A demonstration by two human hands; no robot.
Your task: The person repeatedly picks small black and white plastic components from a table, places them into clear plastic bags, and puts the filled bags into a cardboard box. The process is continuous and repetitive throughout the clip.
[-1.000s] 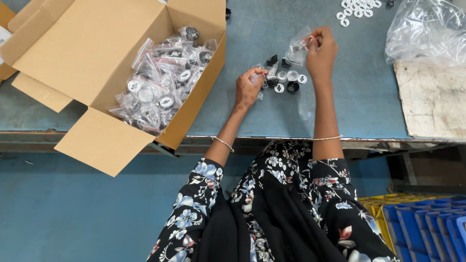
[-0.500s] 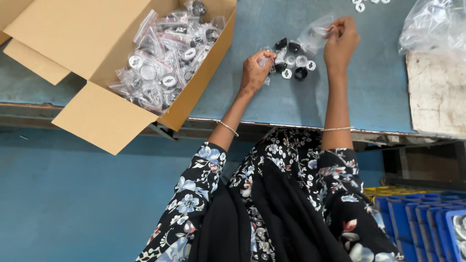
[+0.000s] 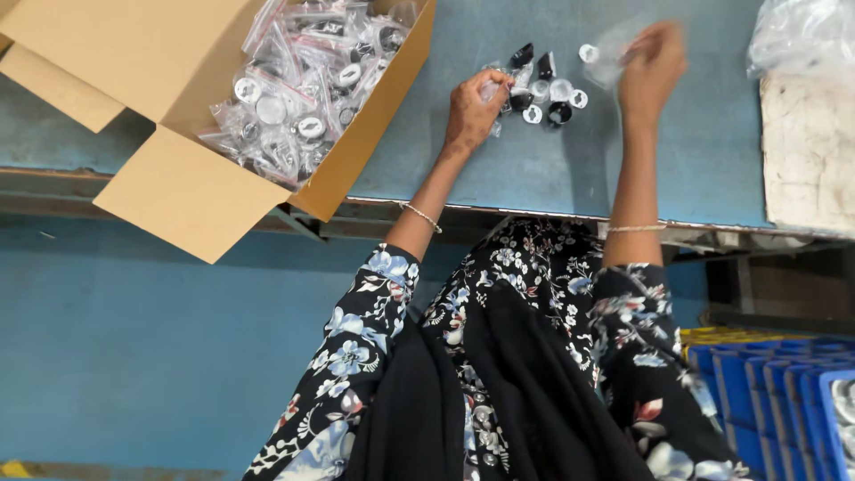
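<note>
Left hand point(image 3: 476, 107) has shifted onto the pile of small black and white parts point(image 3: 545, 89) on the tabletop point(image 3: 695, 151), fingers pinched on a part. Right hand point(image 3: 652, 64), blurred, has lifted a clear plastic bag point(image 3: 614, 58), fingers clamped on it; bagging looks underway. Cardboard box point(image 3: 178, 187) of filled bags sits left.

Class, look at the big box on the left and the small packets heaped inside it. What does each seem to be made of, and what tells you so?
Box: likely corrugated cardboard, matte brown with folded flaps. Packets: apparently thin clear plastic film, glossy and crinkled, contents showing through.

cardboard box point(image 3: 178, 191) of bagged parts, blue crates point(image 3: 784, 392)
</note>
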